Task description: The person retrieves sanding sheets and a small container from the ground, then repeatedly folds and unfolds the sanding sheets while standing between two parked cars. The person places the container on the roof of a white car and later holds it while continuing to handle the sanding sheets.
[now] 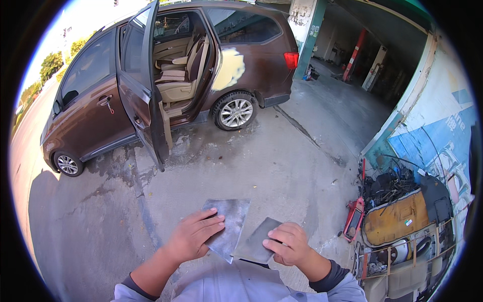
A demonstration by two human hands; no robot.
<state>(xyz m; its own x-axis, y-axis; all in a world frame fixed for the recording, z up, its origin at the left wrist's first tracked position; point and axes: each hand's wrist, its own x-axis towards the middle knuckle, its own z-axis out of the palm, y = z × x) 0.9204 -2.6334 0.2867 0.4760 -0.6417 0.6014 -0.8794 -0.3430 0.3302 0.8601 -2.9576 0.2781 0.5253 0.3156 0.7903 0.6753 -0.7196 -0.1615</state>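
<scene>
My left hand (195, 235) grips a sheet of grey sandpaper (232, 221) by its left side, fingers on top and the thumb hidden beneath. Pale, worn-looking patches mark its face. In my right hand (290, 244) is a smaller, darker grey piece (255, 242), flat and stiff-looking, perhaps folded sandpaper; its exact kind is hard to tell. The two pieces come together at their lower corners in front of my body. Beyond them stands a brown van (266, 60) with a pale filler patch (229, 68) above its rear wheel.
The van's side door (138, 85) stands open. To the right lie a red floor jack (355, 216), a brown-yellow panel (395, 219) and a heap of black parts (392, 185) beside a painted wall (427, 136). A dark garage bay (372, 60) opens behind. Cracked concrete (201, 176) lies between me and the van.
</scene>
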